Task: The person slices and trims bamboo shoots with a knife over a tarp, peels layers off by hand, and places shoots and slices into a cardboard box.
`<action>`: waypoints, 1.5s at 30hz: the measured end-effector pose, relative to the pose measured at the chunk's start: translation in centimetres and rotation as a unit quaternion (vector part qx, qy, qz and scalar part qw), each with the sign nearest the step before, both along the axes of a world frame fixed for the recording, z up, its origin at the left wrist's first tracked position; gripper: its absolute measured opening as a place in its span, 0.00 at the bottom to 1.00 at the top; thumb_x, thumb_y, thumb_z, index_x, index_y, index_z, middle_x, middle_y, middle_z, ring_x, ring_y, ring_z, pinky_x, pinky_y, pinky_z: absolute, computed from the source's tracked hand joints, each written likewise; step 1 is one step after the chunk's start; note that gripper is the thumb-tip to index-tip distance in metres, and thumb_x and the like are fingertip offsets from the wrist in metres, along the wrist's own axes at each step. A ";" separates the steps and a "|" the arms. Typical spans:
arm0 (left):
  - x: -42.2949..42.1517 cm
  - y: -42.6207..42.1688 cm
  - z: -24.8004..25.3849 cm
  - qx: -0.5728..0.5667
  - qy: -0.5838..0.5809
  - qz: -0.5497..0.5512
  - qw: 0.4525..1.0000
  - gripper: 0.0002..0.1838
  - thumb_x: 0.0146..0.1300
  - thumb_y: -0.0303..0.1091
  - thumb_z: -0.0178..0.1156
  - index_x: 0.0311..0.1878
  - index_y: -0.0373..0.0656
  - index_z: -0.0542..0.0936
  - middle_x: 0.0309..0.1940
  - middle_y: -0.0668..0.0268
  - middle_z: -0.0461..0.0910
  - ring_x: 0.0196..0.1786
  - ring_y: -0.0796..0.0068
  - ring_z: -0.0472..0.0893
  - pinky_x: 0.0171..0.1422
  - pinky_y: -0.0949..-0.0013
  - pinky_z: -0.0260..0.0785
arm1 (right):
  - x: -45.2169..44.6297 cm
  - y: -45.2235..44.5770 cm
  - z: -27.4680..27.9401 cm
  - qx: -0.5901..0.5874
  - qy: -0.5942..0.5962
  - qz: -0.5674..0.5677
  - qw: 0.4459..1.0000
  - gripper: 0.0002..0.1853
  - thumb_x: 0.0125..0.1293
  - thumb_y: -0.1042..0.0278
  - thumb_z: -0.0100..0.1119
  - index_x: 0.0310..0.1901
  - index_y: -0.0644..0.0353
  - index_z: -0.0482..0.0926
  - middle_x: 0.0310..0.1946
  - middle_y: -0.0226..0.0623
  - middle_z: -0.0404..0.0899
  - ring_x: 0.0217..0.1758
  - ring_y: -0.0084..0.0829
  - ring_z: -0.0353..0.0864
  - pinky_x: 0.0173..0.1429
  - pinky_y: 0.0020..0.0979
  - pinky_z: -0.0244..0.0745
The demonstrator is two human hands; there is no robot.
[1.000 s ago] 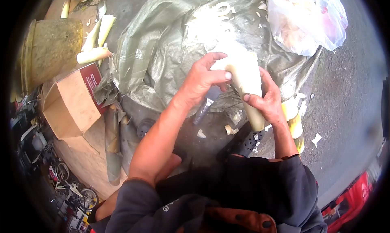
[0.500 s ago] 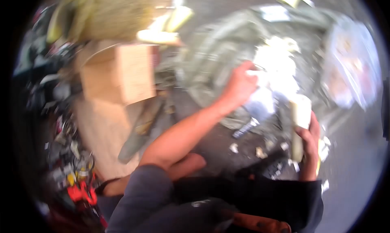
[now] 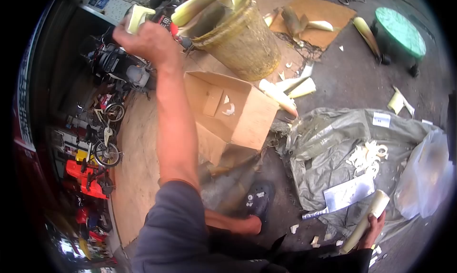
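Note:
Raised at the upper left, my left hand (image 3: pixel 150 41) is closed on a pale yellow-white piece of shoot (image 3: pixel 139 17). At the lower right, my right hand (image 3: pixel 372 230) grips a long pale peeled shoot (image 3: pixel 365 221), its cut end pointing up. A broad cleaver (image 3: pixel 350 193) lies on the grey-green woven sheet (image 3: pixel 316 161), just left of that shoot. White cut pieces and rings (image 3: pixel 365 159) are piled behind the blade.
An open cardboard box (image 3: pixel 259 116) stands in the middle, with a dirty yellow bucket (image 3: pixel 254 47) of husks behind it. Peeled sheaths (image 3: pixel 281 96) lie beside them. A clear plastic bag (image 3: pixel 423 178) is at the right, a green stool (image 3: pixel 400 31) farther back. Motorbikes (image 3: pixel 124 68) stand left.
My left hand has left the sheet and swung up and left with a piece in it. My right hand still holds the long shoot, now lower right. The view has turned left.

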State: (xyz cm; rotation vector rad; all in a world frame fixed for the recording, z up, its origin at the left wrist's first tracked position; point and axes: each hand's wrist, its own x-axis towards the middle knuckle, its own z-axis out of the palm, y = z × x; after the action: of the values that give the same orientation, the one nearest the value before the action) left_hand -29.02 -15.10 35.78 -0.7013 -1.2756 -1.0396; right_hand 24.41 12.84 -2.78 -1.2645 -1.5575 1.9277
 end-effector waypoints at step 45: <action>35.5 8.3 -37.8 -0.664 -0.551 -0.195 0.467 0.27 0.55 0.24 0.58 0.61 0.34 0.73 0.38 0.50 0.79 0.37 0.52 0.85 0.43 0.56 0.79 | -1.3 1.1 -4.5 -0.044 -0.079 -0.084 0.992 0.35 0.56 0.54 0.75 0.59 0.67 0.71 0.46 0.42 0.80 0.44 0.30 0.80 0.49 0.33 0.77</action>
State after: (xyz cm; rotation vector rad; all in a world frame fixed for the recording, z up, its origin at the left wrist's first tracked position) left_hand 6.50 -6.78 -2.03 -1.6469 -3.3422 -0.5260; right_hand 23.12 13.91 -7.28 -1.5656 -1.4012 1.8460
